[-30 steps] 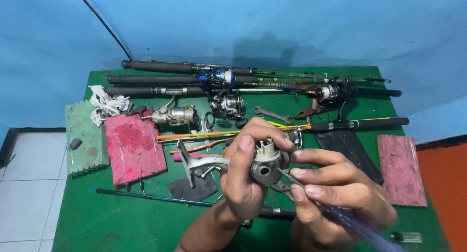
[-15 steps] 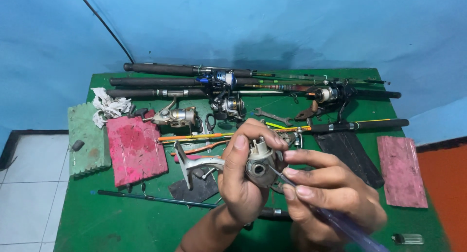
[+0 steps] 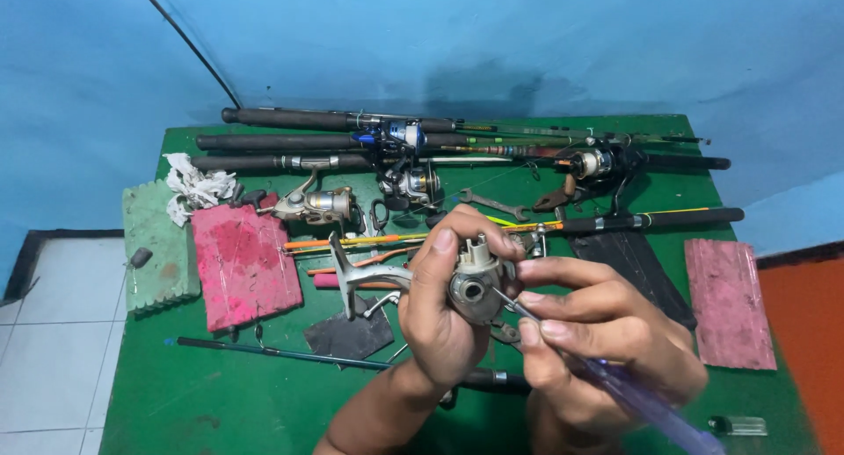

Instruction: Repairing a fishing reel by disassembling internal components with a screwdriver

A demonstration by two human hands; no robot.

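Green table (image 3: 220,402) against blue wall; back edge crowded with three fishing rods (image 3: 299,140) lying lengthwise, a fourth rod (image 3: 659,218) at right. Left edge: green foam block (image 3: 156,253), overhanging slightly; pink foam pad (image 3: 244,266) beside it. Second pink pad (image 3: 728,301) near right edge. Open green surface only at front left, crossed by a thin blue rod section (image 3: 264,350). Left hand (image 3: 444,319) clamped around grey reel body (image 3: 475,279), held above table centre. Right hand (image 3: 607,327) gripping a clear-handled screwdriver (image 3: 633,398), tip touching reel. Small lighter (image 3: 737,425) at front right corner.
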